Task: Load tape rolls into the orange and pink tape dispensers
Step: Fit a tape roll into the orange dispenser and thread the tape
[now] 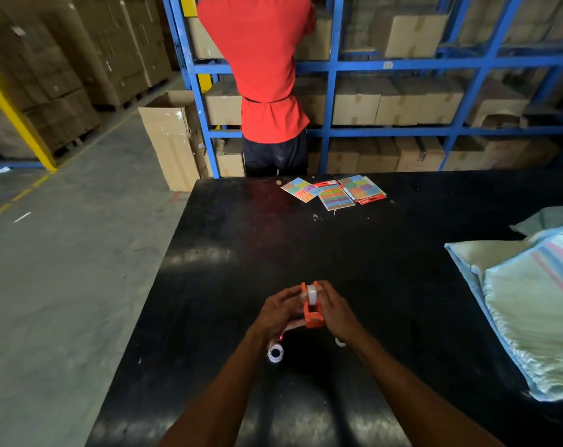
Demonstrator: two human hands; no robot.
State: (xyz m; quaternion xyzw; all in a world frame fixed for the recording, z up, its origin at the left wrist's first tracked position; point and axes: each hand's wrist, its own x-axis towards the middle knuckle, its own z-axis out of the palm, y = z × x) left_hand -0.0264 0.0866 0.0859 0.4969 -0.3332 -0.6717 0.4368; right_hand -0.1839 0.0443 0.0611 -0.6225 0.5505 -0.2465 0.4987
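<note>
The orange tape dispenser [313, 312] is being held upright above the black desk [228, 253], near its front middle, between both hands. A white tape roll [311, 295] is being seated in its top slot. The dispenser's left side is being gripped by the left hand [281, 309], the fingers curled closed against it, with something pink [281, 334] partly hidden beneath the palm; what it is cannot be told. The right side is being clasped by the right hand [335, 309], its grip likewise closed around the body. A second tape roll [275, 352] is lying on the desk just below the left wrist. Coloured card packs [335, 190] are lying at the far edge, and woven sacks [531, 301] are piled on the right.
</note>
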